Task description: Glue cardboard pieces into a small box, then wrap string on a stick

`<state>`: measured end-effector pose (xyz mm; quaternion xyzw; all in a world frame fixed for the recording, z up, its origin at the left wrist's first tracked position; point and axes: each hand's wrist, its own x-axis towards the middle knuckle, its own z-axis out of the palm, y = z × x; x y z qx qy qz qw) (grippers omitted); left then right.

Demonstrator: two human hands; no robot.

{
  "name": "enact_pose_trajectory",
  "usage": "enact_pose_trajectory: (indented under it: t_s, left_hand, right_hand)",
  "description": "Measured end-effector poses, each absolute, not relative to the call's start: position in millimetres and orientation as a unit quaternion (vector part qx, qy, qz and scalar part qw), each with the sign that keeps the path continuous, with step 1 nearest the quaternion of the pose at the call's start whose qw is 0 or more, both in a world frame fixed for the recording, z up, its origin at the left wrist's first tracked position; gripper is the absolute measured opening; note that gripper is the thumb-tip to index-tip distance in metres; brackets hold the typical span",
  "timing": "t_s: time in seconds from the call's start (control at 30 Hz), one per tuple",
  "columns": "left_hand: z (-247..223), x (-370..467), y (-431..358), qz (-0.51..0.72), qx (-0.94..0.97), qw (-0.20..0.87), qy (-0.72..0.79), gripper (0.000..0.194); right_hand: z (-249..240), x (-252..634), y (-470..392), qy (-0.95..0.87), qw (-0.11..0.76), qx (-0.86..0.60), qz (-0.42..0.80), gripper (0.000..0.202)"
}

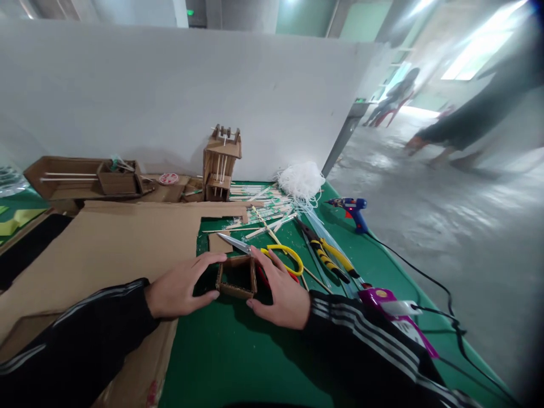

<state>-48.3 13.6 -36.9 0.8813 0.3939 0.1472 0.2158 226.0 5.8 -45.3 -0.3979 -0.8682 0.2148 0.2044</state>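
Note:
A small open rectangular cardboard frame (pixel 236 292) rests on the green tabletop, its walls upright and the green surface showing through its middle. My left hand (pixel 182 286) grips the left wall, with thumb near the front corner and fingertips at the back corner. On the opposite side, my right hand (pixel 283 292) curves around the right wall, thumb in front and fingers at the back. Scissors (pixel 236 243) with yellow and red handles lie partly under the right hand, blades pointing left. Behind the frame lies a small flat cardboard piece (pixel 217 243).
A large cardboard sheet (pixel 140 238) covers the left side. Pliers (pixel 325 252), wrapped sticks (pixel 266 198), white string (pixel 301 180) and a corded blue glue gun (pixel 359 212) lie to the right. A tall cardboard structure (pixel 212 164) stands by the white partition (pixel 170 96).

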Motion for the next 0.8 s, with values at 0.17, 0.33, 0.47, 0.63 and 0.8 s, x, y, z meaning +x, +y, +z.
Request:
enact_pose_trajectory:
  t_s: [0.17,0.33,0.47,0.63,0.8]
  left_hand:
    - [-38,-47,14,0.146,0.875,0.225,0.402,0.063]
    - [-36,-47,13,0.143,0.877,0.224,0.401,0.064]
    - [-38,-48,12,0.151,0.877,0.218,0.4,0.066]
    - [-38,-50,14,0.157,0.892,0.172,0.388,0.074]
    - [-23,-65,9,0.162,0.898,0.136,0.386,0.075]
  right_hand:
    - [-47,230,9,-0.861,0.197,-0.401,0.242,0.098]
    - [-48,232,9,-0.862,0.204,-0.395,0.244,0.098]
    - [-48,231,7,-0.857,0.201,-0.406,0.244,0.096]
    - [-49,231,8,-0.866,0.196,-0.391,0.243,0.099]
    - [-47,230,7,-0.863,0.209,-0.394,0.238,0.101]
